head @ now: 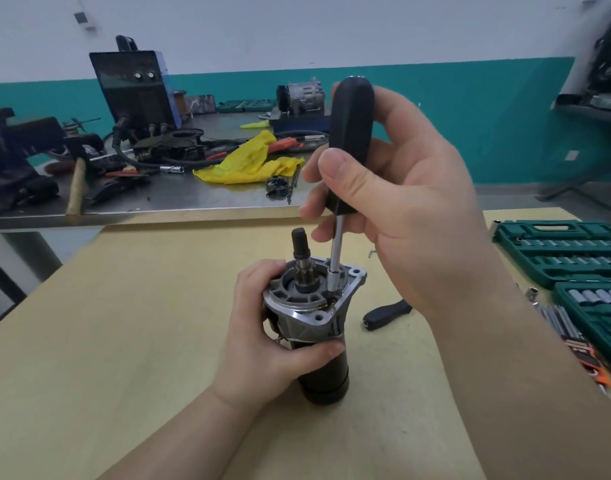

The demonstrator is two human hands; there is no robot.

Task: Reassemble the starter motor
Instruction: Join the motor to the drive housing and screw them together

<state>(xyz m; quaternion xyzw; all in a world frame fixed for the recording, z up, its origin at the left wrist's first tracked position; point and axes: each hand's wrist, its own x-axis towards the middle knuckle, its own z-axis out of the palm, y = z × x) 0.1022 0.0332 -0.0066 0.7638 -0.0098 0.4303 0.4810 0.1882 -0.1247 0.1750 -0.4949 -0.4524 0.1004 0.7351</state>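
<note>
Here a person works at a pale wooden counter (124,323), seen from above by their own head camera. The starter motor (314,327) stands upright near the middle of the counter, its black body down and its silver flange up, with a dark shaft sticking out of the top.

The left hand (262,341) comes in from 7 o'clock and has its grip closed around the motor just under the flange, thumb across the front.

The right hand (394,202) comes in from 4 o'clock, raised above the motor. Its grip is closed on the black handle of a driver (349,147), thumb and fingertips pinching the lower end of the handle. The driver's thin metal shank runs down and slightly left, and its socket tip sits on the flange at about 2 o'clock from the shaft.

A second black handle (387,313) lies on the counter just beside the motor, at 3 o'clock. A green socket set (574,258) lies open at the counter's right edge.

Beyond, at 12 o'clock, a metal counter (179,199) carries a yellow rag (252,161), a dark machine box and scattered tools.
</note>
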